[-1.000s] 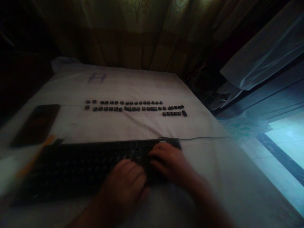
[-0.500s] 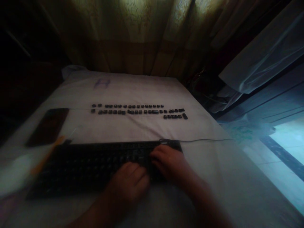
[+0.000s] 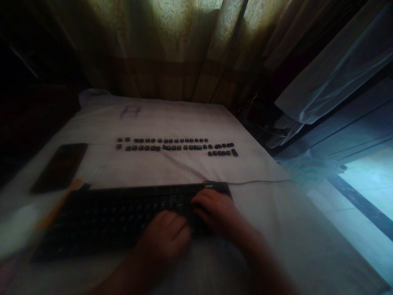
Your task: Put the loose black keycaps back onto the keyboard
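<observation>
A black keyboard (image 3: 107,213) lies across the front of the cloth-covered table, dark and blurred by motion. My left hand (image 3: 167,233) rests over its near edge, right of the middle, with fingers curled downward. Close beside it, my right hand (image 3: 215,209) reaches onto the keyboard's right-hand section, fingers bent and pressed together. The fingertips of both hands are turned away or in shadow, so anything between them is hidden. Behind the keyboard, loose black keycaps (image 3: 172,147) are lined up in rows, with a shorter row at the right.
Left of the keyboard lie a dark flat phone-like object (image 3: 61,166) and a blurred orange stick-like thing (image 3: 59,207). A thin cable (image 3: 258,181) runs right from the keyboard's back edge. A patterned curtain (image 3: 172,45) hangs behind the white tablecloth (image 3: 172,119).
The view has shifted slightly, so the table and keycaps appear a little further left. Both hands keep nearly the same places on the keyboard.
</observation>
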Demonstrator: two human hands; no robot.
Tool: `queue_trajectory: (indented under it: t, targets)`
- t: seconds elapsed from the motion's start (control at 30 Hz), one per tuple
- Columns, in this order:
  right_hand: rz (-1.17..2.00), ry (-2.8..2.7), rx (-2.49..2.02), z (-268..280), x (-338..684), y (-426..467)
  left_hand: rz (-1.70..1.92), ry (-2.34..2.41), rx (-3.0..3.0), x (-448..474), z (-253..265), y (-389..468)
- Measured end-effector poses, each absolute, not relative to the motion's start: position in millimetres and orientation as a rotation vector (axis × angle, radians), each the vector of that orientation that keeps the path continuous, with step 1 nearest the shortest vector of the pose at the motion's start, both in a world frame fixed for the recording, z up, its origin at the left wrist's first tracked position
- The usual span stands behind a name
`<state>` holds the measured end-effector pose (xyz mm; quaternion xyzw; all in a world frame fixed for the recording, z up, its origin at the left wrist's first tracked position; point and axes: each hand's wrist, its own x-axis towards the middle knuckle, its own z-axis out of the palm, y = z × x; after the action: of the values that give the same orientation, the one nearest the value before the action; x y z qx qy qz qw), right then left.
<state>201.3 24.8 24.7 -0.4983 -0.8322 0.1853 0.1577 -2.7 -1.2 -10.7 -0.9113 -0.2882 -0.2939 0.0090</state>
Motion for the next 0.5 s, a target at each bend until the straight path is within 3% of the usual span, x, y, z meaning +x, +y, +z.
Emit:
queue_trajectory:
  t: [0.5]
  targets:
    - [0.391, -2.311, -1.358, 9.0, 199.5, 27.3, -0.938, -0.921, -2.895, -2.8, -11.7, -2.0]
